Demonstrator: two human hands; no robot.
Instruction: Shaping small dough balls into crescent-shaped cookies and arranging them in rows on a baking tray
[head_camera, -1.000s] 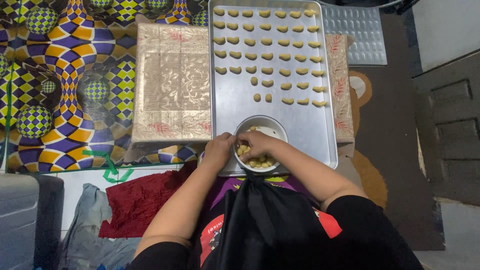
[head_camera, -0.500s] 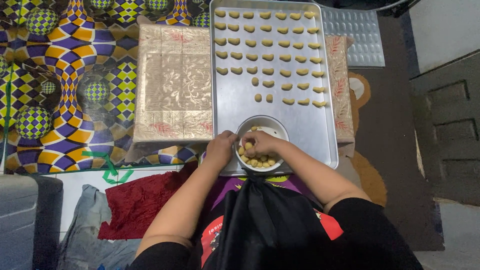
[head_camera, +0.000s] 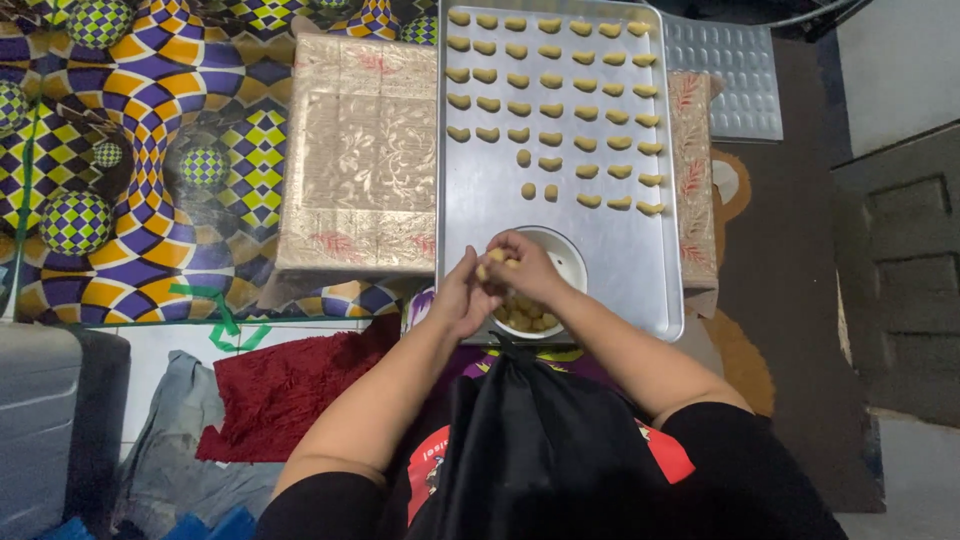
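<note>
**Op A:** Both hands have come up out of the bowl since the earlier frames; before, I had them down among the dough balls, now they meet above its near-left rim. My left hand (head_camera: 462, 297) and right hand (head_camera: 528, 268) are curled in on each other, fingertips pinched round one small dough piece (head_camera: 495, 257) between them.

**Op B:** Closed hard, or loose?

**Op A:** Loosely curled, neither fist nor flat; only that one piece is held. It sits right at the fingertips, so neither hand is nearer, and it's too small for me to tell a long axis.

**Op B:** And what's directly under you?

**Op A:** The white bowl (head_camera: 545, 285), just beneath and a touch right of the hands, with more dough balls (head_camera: 525, 316) heaped in its near side. It stands on the near end of the metal tray (head_camera: 480, 210).

**Op B:** Going farther out?

**Op A:** Bare tray straight ahead of the hands, then a few loose pieces (head_camera: 537, 189), then the rows of shaped pieces (head_camera: 550, 80) filling the far end, their long sides running left to right. Nothing stands between hands and that bare patch. Left of the tray lies a gold patterned cloth (head_camera: 355, 150); beyond the far right corner, a ridged mould sheet (head_camera: 735, 75)
</note>
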